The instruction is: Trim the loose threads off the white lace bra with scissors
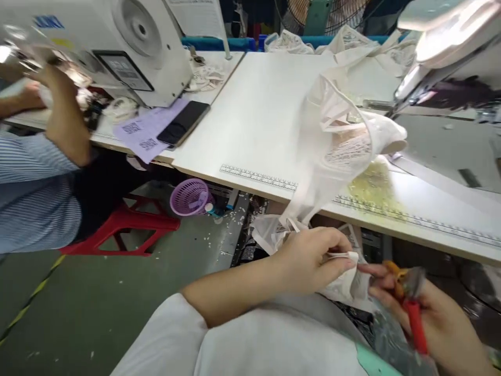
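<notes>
My left hand [309, 258] is closed over the lap, pinching the folded edge of white fabric [353, 257] between thumb and fingers. Just to its right, my right hand [438, 318] holds small scissors [417, 325] with red and orange on the handles, tucked in the palm. Its fingertips reach the white cloth near the left hand; motion blurs them, so their exact contact is unclear. A white lace bra [348, 138] lies on the table edge by the machine, its band hanging down toward the fabric in my lap.
A sewing machine [450, 57] stands at right, another [136, 36] at left, where a co-worker's arm [64, 109] works. A phone [183, 122] lies on purple paper [144, 149]. Below are a purple basket [190, 197] and red stool [129, 224]. More white garments [289, 42] lie at the back.
</notes>
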Motion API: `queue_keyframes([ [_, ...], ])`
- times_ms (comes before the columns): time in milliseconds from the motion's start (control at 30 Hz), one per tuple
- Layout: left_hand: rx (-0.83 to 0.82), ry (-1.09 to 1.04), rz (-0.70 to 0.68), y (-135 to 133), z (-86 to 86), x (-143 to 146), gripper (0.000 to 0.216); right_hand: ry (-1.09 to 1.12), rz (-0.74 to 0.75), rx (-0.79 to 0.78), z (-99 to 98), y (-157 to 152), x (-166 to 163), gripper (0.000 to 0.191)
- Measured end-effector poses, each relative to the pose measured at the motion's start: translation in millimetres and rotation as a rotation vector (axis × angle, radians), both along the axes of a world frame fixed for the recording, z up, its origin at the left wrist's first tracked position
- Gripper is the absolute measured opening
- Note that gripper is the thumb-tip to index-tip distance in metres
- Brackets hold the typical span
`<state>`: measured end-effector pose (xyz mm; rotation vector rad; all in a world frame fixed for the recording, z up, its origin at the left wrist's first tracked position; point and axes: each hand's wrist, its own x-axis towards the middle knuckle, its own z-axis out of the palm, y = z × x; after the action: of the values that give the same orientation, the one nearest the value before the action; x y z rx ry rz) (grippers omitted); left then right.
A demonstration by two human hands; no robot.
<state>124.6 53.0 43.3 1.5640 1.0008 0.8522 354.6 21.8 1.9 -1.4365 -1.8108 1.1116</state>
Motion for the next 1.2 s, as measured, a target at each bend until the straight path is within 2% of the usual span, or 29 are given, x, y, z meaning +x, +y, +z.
queue_keyframes([
  [133,-0.041,0.014,-0.114,-3.3,-2.9,15.0,0.019,0.195,-0.053,0.016,28.5,14.8,-2.5,0.02],
  [267,-0.023,0.04,-0.161,-3.7,-4.0,22.9,0.025,0.254,0.077,-0.001,44.9,25.8,-16.6,0.016],
  [333,-0.014,0.079,-0.163,-3.2,-4.1,24.0,0.025,0.249,0.114,0.006,45.8,28.0,-21.8,0.015],
  [433,0.05,0.17,-0.127,-3.9,-6.8,24.4,0.023,0.221,0.089,0.047,41.9,27.5,-26.3,0.014],
  [600,0.398,0.348,0.023,-8.7,-21.1,29.0,0.025,0.12,-0.053,0.138,38.0,23.2,-31.1,0.01],
  [667,0.427,0.334,0.055,-9.2,-25.4,31.7,0.024,0.083,-0.081,0.172,38.5,21.7,-33.8,0.009],
  [767,0.269,0.23,0.064,-6.8,-25.6,34.3,0.017,0.068,-0.089,0.206,37.7,19.8,-38.0,0.008],
  [933,-0.259,-0.142,0.06,-1.0,-17.2,32.2,0.015,0.1,-0.072,0.11,29.0,21.2,-33.0,0.01],
  [1033,-0.426,-0.286,0.056,2.1,-14.9,27.9,0.015,0.134,0.097,0.032,23.9,22.6,-18.3,0.03],
  [1133,-0.474,-0.329,0.095,5.2,-16.1,23.7,0.013,0.108,0.325,-0.109,20.1,18.5,-2.2,0.051],
  [1200,-0.488,-0.336,0.116,7.1,-17.8,22.1,0.012,0.06,0.408,-0.198,17.3,12.4,4.8,0.057],
])
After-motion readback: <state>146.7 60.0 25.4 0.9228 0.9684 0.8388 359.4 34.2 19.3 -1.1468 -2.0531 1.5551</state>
